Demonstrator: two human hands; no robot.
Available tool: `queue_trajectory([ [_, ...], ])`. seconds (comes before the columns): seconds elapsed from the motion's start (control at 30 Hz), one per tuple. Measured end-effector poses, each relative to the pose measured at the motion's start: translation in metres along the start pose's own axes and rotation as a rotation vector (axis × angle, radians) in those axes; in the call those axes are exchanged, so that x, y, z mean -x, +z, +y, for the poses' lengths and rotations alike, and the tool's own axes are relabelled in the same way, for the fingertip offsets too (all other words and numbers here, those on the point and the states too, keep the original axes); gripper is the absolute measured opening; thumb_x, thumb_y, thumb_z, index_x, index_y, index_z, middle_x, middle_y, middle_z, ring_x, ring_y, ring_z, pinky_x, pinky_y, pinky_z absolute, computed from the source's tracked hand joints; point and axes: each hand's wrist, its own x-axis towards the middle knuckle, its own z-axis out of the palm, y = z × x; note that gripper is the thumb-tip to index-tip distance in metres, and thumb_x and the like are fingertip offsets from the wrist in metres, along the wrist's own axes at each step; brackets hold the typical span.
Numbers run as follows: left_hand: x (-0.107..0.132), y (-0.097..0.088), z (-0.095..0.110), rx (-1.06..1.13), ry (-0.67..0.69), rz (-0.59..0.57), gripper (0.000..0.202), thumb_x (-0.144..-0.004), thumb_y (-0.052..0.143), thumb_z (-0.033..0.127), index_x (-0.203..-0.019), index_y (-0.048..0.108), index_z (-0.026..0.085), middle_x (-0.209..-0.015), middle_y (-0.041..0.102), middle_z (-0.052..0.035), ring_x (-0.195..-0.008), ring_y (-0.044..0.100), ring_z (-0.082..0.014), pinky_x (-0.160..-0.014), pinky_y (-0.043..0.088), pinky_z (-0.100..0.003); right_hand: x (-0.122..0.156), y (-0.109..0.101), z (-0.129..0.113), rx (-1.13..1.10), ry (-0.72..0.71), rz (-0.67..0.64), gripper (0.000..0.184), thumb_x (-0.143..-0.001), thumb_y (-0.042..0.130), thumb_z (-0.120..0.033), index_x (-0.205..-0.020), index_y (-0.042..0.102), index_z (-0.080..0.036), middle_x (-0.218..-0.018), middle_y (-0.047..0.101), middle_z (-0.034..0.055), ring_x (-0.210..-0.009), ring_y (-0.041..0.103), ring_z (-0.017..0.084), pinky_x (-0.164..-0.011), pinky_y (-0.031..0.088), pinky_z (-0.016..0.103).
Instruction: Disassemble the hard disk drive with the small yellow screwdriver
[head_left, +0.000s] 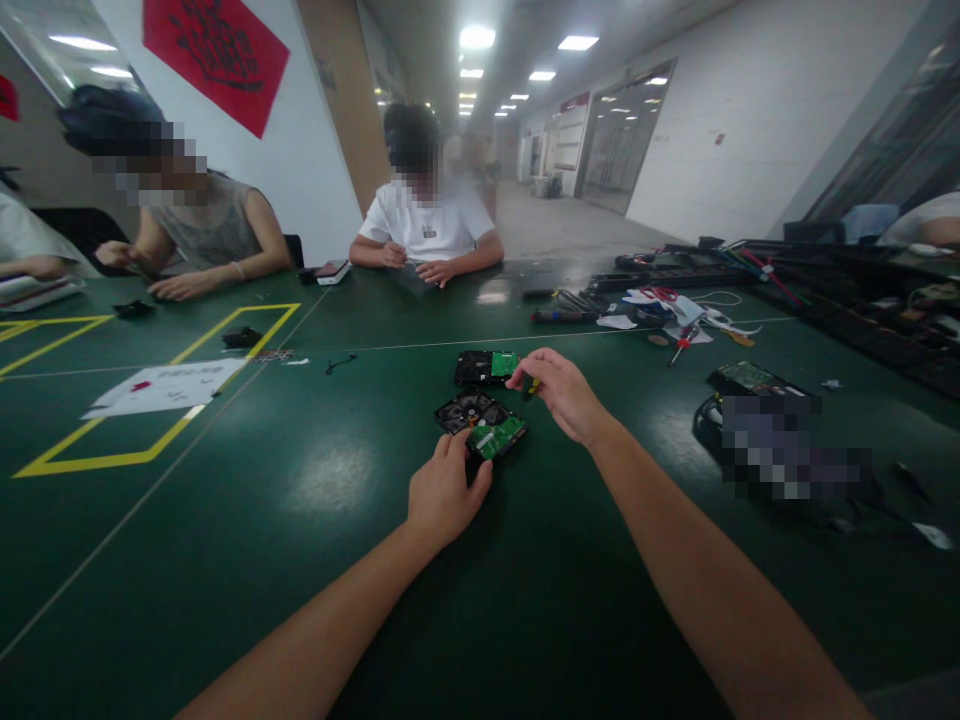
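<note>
A hard drive [498, 437] with a black casing and a green circuit board facing up lies on the green table in front of me. My left hand [448, 487] grips its near left side, fingers over the edge and thumb along the front. Above the drive's right end, my right hand [559, 392] is closed around a small screwdriver [529, 388] with a dark and yellow handle, pointing down. Its tip is too small to tell whether it touches the drive. Just behind lies a second hard drive [471, 368], also black with a green board.
Screwdrivers, including a red one [682, 346], lie among cables [664, 302] at the back right. Another circuit-board device [757, 378] sits to the right beside a blurred item. A paper sheet [165, 388] lies left. Across the table a person in white [427, 225] works with both hands.
</note>
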Motion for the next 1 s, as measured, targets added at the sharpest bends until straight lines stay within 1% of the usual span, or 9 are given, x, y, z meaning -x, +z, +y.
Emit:
queue_trajectory([
  [0.1, 0.0, 0.0, 0.0, -0.004, 0.011, 0.005, 0.055, -0.101, 0.053, 0.046, -0.15, 0.044, 0.023, -0.131, 0.062, -0.0109, -0.108, 0.068, -0.0245, -0.08, 0.051, -0.032, 0.001, 0.001, -0.002, -0.012, 0.004, -0.08, 0.029, -0.092, 0.064, -0.049, -0.082, 0.069, -0.022, -0.079, 0.069, 0.004, -0.08, 0.065, 0.021, -0.085, 0.048, 0.039],
  [0.23, 0.0, 0.0, -0.001, -0.013, 0.006, 0.0, 0.055, -0.101, 0.053, 0.047, -0.149, 0.043, 0.023, -0.131, 0.061, -0.0109, -0.106, 0.068, -0.0244, -0.078, 0.05, -0.032, 0.001, -0.001, -0.003, -0.032, 0.024, -0.065, 0.04, -0.094, 0.056, -0.057, -0.083, 0.074, -0.022, -0.074, 0.063, 0.0032, -0.075, 0.061, 0.021, -0.08, 0.048, 0.038],
  [0.3, 0.0, 0.0, 0.0, -0.009, 0.007, 0.004, 0.055, -0.101, 0.053, 0.047, -0.149, 0.044, 0.023, -0.131, 0.061, -0.0107, -0.106, 0.068, -0.0245, -0.078, 0.05, -0.032, 0.0, -0.003, -0.001, -0.041, 0.024, -0.065, 0.041, -0.093, 0.054, -0.056, -0.084, 0.075, -0.022, -0.077, 0.064, 0.0043, -0.077, 0.061, 0.021, -0.08, 0.049, 0.038],
  [0.37, 0.0, 0.0, 0.0, -0.003, 0.011, 0.008, 0.055, -0.101, 0.053, 0.047, -0.149, 0.044, 0.023, -0.13, 0.061, -0.0107, -0.106, 0.068, -0.0245, -0.078, 0.05, -0.032, -0.002, -0.005, 0.001, -0.019, 0.027, -0.058, 0.037, -0.092, 0.057, -0.052, -0.084, 0.076, -0.021, -0.081, 0.067, 0.0055, -0.081, 0.063, 0.022, -0.08, 0.049, 0.037],
  [0.47, 0.0, 0.0, -0.001, -0.004, 0.014, 0.005, 0.055, -0.101, 0.053, 0.047, -0.149, 0.044, 0.022, -0.129, 0.061, -0.0109, -0.106, 0.068, -0.0245, -0.078, 0.05, -0.032, -0.003, -0.005, 0.003, 0.007, 0.031, -0.005, 0.029, -0.089, 0.068, -0.05, -0.085, 0.074, -0.021, -0.089, 0.069, 0.0043, -0.083, 0.064, 0.02, -0.083, 0.049, 0.037],
  [0.57, 0.0, 0.0, -0.001, -0.007, 0.012, 0.004, 0.055, -0.1, 0.053, 0.047, -0.149, 0.045, 0.022, -0.13, 0.061, -0.0106, -0.106, 0.068, -0.0249, -0.079, 0.051, -0.033, -0.004, -0.004, 0.003, 0.006, 0.042, 0.021, 0.031, -0.085, 0.076, -0.052, -0.088, 0.071, -0.022, -0.092, 0.069, 0.0026, -0.085, 0.065, 0.019, -0.085, 0.049, 0.035],
  [0.73, 0.0, 0.001, -0.001, -0.008, 0.01, 0.01, 0.055, -0.101, 0.053, 0.046, -0.149, 0.044, 0.023, -0.132, 0.061, -0.0107, -0.107, 0.068, -0.0244, -0.08, 0.051, -0.032, -0.002, -0.005, 0.003, -0.007, 0.025, -0.014, 0.03, -0.089, 0.074, -0.051, -0.089, 0.066, -0.022, -0.084, 0.073, 0.0036, -0.086, 0.07, 0.022, -0.087, 0.049, 0.039],
  [0.83, 0.0, 0.002, -0.001, -0.012, 0.01, 0.007, 0.055, -0.101, 0.053, 0.047, -0.149, 0.044, 0.022, -0.131, 0.061, -0.0107, -0.108, 0.068, -0.0244, -0.081, 0.051, -0.033, -0.001, -0.004, 0.001, 0.003, 0.038, -0.031, 0.029, -0.09, 0.073, -0.05, -0.09, 0.065, -0.022, -0.083, 0.073, 0.0027, -0.082, 0.07, 0.021, -0.084, 0.049, 0.038],
  [1.0, 0.0, 0.003, -0.002, -0.014, 0.021, 0.027, 0.055, -0.101, 0.054, 0.047, -0.149, 0.044, 0.022, -0.13, 0.062, -0.0096, -0.107, 0.068, -0.0244, -0.08, 0.051, -0.033, 0.003, 0.002, -0.007, 0.064, 0.022, -0.002, 0.026, -0.09, 0.073, -0.047, -0.102, 0.071, -0.024, -0.083, 0.07, 0.0007, -0.08, 0.066, 0.018, -0.077, 0.046, 0.034],
])
